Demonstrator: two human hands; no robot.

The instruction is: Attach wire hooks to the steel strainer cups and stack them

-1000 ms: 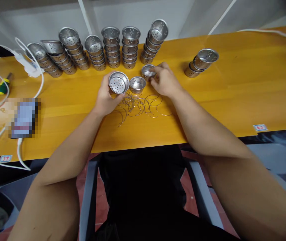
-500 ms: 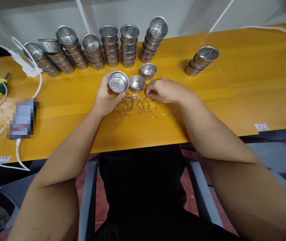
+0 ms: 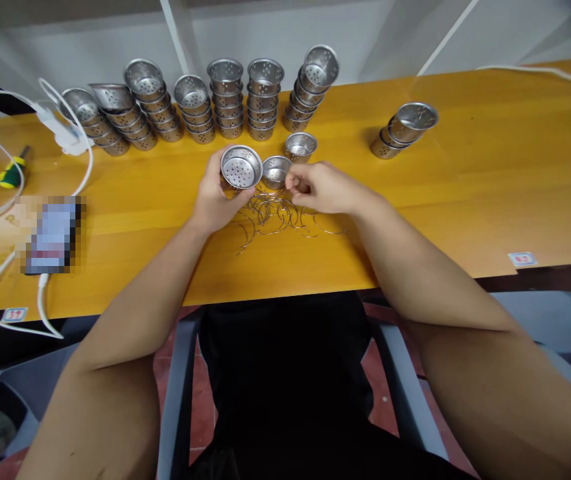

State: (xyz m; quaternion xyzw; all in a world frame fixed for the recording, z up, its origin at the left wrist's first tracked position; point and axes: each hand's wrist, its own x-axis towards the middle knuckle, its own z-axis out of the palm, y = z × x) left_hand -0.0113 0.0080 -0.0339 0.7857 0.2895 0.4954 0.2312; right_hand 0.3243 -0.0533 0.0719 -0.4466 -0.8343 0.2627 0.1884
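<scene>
My left hand (image 3: 215,200) is wrapped round a perforated metal strainer cup (image 3: 241,168), its open top tilted toward me. Close to its right stand two more such cups, a nearer strainer cup (image 3: 275,175) and a farther one (image 3: 301,145). My right hand (image 3: 318,187) is closed, thumb and fingers curled together just beside the nearer cup. Whatever is between those fingertips is too small to make out. Below both hands lies a loose tangle of thin curved wire rings (image 3: 270,217) on the wooden table (image 3: 285,267).
Several stacks of strainer cups (image 3: 225,100) line the back of the table, and a short leaning stack (image 3: 405,130) stands at the right. On the left are a phone (image 3: 53,233), a white cable (image 3: 90,167), a power adapter (image 3: 68,140) and a yellow-green screwdriver (image 3: 11,173).
My right hand has lifted off the wire rings and moved slightly left toward the nearer cup. My left hand still holds its strainer cup. The whole view has shifted a little.
</scene>
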